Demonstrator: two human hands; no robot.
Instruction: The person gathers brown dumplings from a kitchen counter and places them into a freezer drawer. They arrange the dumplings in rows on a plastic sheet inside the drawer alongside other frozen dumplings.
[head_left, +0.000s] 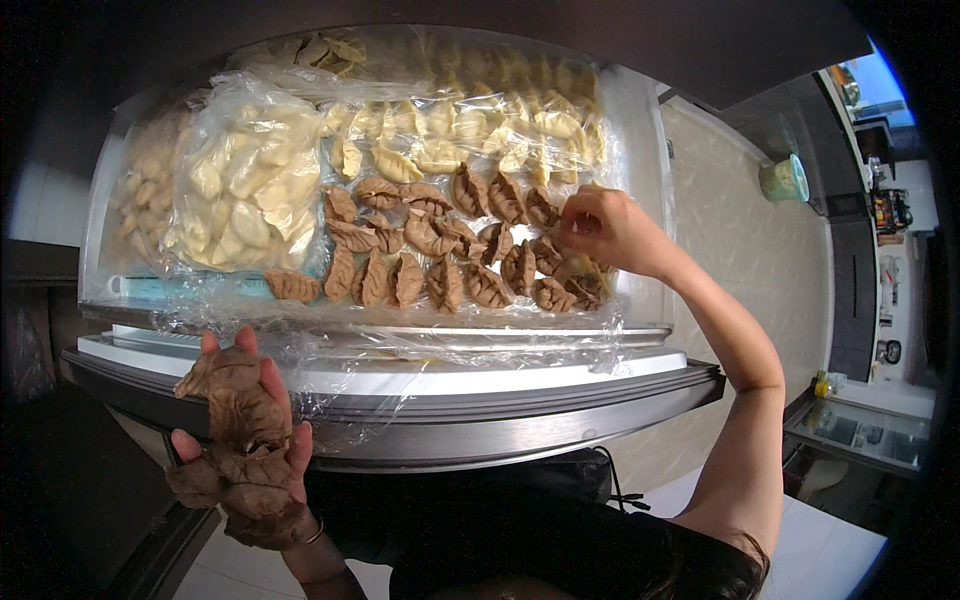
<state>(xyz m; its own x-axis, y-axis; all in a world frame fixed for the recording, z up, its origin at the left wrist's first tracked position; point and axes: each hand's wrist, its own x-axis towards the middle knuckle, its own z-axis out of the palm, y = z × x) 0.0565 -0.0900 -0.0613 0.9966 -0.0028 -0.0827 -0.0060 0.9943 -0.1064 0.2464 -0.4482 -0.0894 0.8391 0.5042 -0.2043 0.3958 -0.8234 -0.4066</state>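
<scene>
My left hand (281, 427) is palm up in front of the open freezer drawer (510, 442) and holds several brown dumplings (251, 465) in a pile. My right hand (607, 229) is over the drawer's right part, fingers curled down at the rows of brown dumplings (446, 283); whether its fingers grip one is hidden. Those dumplings lie on clear plastic film (390, 341) that hangs over the drawer's front edge. Behind them pale yellow dumplings (465, 124) lie under film. At the left is a plastic bag of pale dumplings (247, 180).
More brown dumplings in plastic (146, 202) are at the drawer's far left. A dark cabinet front (450, 19) overhangs the back. On the tiled floor (739, 225) to the right stands a bin (784, 180). Black cables (626, 495) are beside the dark clothing, below the drawer front.
</scene>
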